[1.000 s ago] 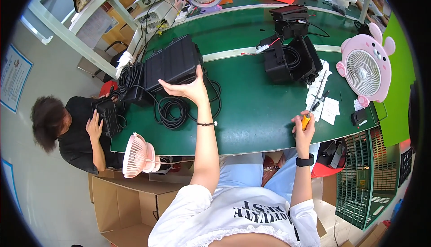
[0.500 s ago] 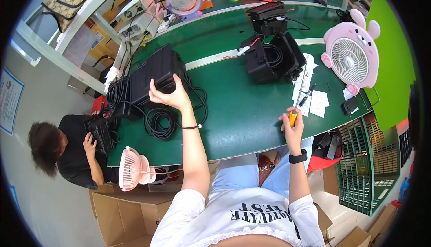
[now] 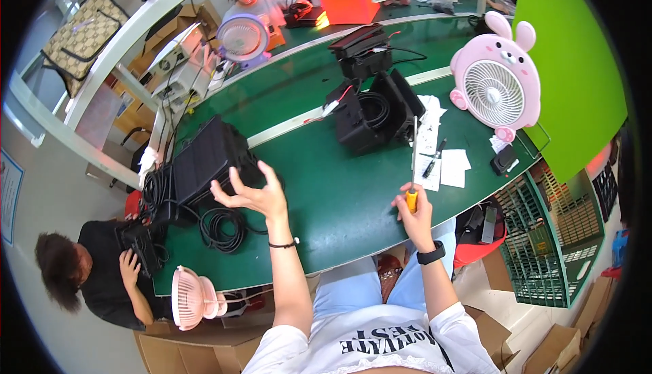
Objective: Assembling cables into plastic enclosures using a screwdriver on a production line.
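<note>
My left hand [image 3: 252, 194] is raised over the table with its fingers spread and nothing in it. Just beyond it lies a closed black case [image 3: 216, 160], its near corner partly hidden by my fingers. A coil of black cable [image 3: 223, 230] rests on the table beside my left wrist. My right hand [image 3: 415, 214] grips a screwdriver [image 3: 411, 201] by its yellow handle, the long shaft pointing away from me. Past the shaft's far end stands an open black box [image 3: 367, 119] with coiled cable inside. Papers [image 3: 454, 169] and a black pen [image 3: 432, 160] lie right of the shaft.
A pink rabbit-shaped fan [image 3: 499, 85] stands at the right, near a small black object [image 3: 504, 160]. A small pink fan [image 3: 193, 297] sits at the table's near left edge. A person [image 3: 95, 272] handles a black device at the left; another person [image 3: 268, 7] works across the table.
My view has shifted, so the table appears farther left and lower at its left end. My left hand's fingers have spread wider. The screwdriver stays in my right hand, its shaft now more upright in view.
</note>
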{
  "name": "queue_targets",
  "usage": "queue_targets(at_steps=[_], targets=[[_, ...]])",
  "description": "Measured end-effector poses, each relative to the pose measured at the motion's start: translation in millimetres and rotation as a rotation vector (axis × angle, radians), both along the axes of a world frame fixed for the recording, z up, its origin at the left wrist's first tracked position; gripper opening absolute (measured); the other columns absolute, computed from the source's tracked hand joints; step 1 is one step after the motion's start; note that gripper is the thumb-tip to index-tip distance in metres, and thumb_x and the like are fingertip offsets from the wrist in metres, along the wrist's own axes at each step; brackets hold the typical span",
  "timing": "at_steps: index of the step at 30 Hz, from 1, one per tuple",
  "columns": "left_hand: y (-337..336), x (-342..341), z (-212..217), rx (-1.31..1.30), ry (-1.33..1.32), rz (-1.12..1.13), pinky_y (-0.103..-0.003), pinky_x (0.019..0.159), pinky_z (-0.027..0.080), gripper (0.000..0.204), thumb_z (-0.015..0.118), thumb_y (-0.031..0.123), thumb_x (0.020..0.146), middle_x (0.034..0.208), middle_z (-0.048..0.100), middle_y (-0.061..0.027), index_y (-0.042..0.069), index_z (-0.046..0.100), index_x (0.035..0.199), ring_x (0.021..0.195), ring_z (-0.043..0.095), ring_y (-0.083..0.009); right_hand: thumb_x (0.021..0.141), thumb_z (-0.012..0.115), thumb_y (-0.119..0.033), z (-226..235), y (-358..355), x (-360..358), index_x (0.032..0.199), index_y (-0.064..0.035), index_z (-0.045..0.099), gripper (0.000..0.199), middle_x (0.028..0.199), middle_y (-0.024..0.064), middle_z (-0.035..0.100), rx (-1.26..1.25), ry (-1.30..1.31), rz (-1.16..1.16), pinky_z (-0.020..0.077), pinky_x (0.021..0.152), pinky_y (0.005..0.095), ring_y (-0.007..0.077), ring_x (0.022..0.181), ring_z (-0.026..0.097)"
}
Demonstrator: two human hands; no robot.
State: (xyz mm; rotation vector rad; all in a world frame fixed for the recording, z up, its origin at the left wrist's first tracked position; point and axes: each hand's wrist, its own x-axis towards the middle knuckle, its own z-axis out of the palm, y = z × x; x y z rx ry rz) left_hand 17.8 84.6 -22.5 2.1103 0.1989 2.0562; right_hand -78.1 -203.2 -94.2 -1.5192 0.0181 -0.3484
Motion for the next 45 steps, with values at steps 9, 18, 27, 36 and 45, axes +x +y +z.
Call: queue_targets(at_steps=[9, 18, 27, 36, 45], targets=[[-110, 41, -17, -0.096, 0.711, -0.941, -0.046, 0.115, 0.025, 0.049, 0.061, 0.028, 0.094, 0.148, 0.033, -0.0181, 0.011, 0.048, 0.138, 0.140, 0.029, -0.0361, 0.094, 0.060, -0.007, 8, 0, -1, 0.113, -0.0046, 0.054, 0.020, 0.077, 0.0048, 0.066, -0.034, -0.001, -0.032, 0.0474, 0.054, 0.0214, 0.0077, 0.065, 0.061], [-122, 112, 14, -0.193, 0.563, -0.962, -0.042, 0.103, 0.039, 0.024, 0.059, 0.020, 0.093, 0.126, 0.052, -0.0154, 0.010, 0.064, 0.114, 0.121, 0.048, -0.0333, 0.094, 0.059, -0.005, 3, -1, 0, 0.112, -0.0041, 0.053, 0.019, 0.074, 0.0052, 0.067, -0.072, 0.011, -0.051, 0.0455, 0.052, 0.0213, 0.0064, 0.057, 0.056], [-110, 218, 9, -0.086, 0.684, -0.829, -0.049, 0.107, 0.037, 0.041, 0.071, 0.013, 0.080, 0.140, 0.034, -0.0229, 0.016, 0.059, 0.119, 0.131, 0.036, -0.0440, 0.092, 0.059, 0.000, -5, 1, -3, 0.108, -0.0033, 0.051, 0.018, 0.073, 0.0066, 0.066, -0.027, 0.064, -0.074, 0.0463, 0.051, 0.0210, 0.0073, 0.060, 0.059], [-122, 311, 4, -0.094, 0.551, -1.150, -0.043, 0.112, 0.032, 0.065, 0.068, 0.009, 0.078, 0.145, 0.036, -0.0210, 0.014, 0.047, 0.138, 0.136, 0.036, -0.0373, 0.091, 0.058, 0.004, 9, 0, 6, 0.105, 0.0002, 0.051, 0.016, 0.076, 0.0085, 0.065, 0.037, 0.192, -0.054, 0.0481, 0.051, 0.0210, 0.0096, 0.064, 0.063], [-132, 347, -13, -0.048, 0.642, -1.069, -0.044, 0.109, 0.035, 0.077, 0.087, 0.025, 0.065, 0.135, 0.043, -0.0197, 0.008, 0.049, 0.129, 0.130, 0.042, -0.0347, 0.090, 0.058, 0.003, 7, -2, 5, 0.104, -0.0005, 0.051, 0.016, 0.075, 0.0091, 0.068, -0.013, 0.232, -0.062, 0.0467, 0.050, 0.0205, 0.0073, 0.055, 0.058]])
